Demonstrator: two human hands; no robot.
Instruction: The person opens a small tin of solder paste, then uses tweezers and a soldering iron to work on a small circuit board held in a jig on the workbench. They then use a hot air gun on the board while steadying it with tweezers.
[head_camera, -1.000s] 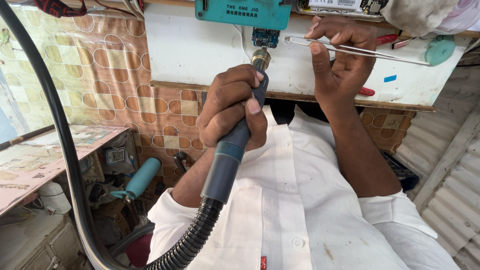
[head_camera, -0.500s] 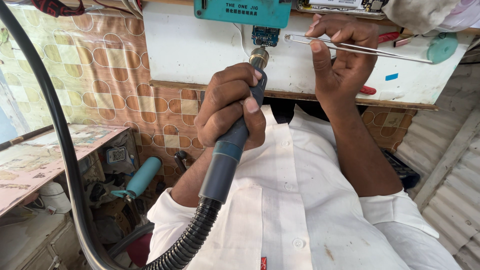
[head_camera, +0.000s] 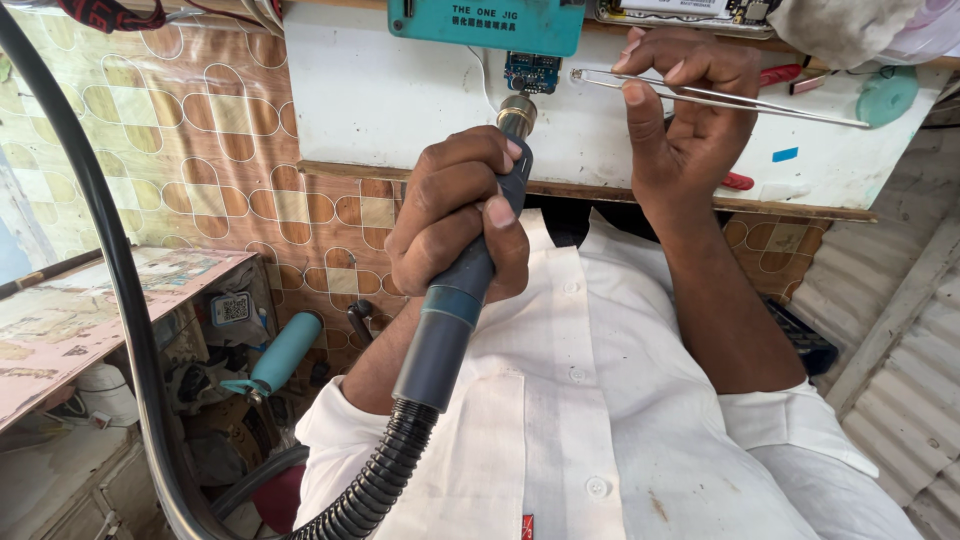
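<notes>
The left hand (head_camera: 455, 215) is closed in a full fist around the dark grey barrel of a hot-air handpiece (head_camera: 465, 285). The fingers wrap over the upper part of the grip and the thumb lies across its near side. The forearm rises from the lower centre of the frame, wrist bent so that the tool runs on a slant from lower left to upper right. Its metal nozzle (head_camera: 517, 113) points at a small blue circuit board (head_camera: 533, 72) and stands just below it; contact cannot be confirmed. A black ribbed hose (head_camera: 375, 480) leaves the near end of the handpiece and curves down to the left.

The right hand (head_camera: 685, 110) is raised at the far right, palm turned toward the camera, forearm upright. Thumb and fingers are pinched narrowly on a pair of metal tweezers (head_camera: 715, 95). The tweezers lie nearly level, their tips pointing left and ending just right of the circuit board.

The board is clamped under a teal jig (head_camera: 485, 22) on the white bench (head_camera: 390, 110), at the far centre of the scene. A red-handled tool (head_camera: 785, 75) and a pale green round object (head_camera: 887, 95) lie on the bench to the right. The person wears a white buttoned shirt (head_camera: 600, 420). A teal cylinder (head_camera: 285, 352) rests low at the left, against a patterned tiled wall (head_camera: 200, 150).
</notes>
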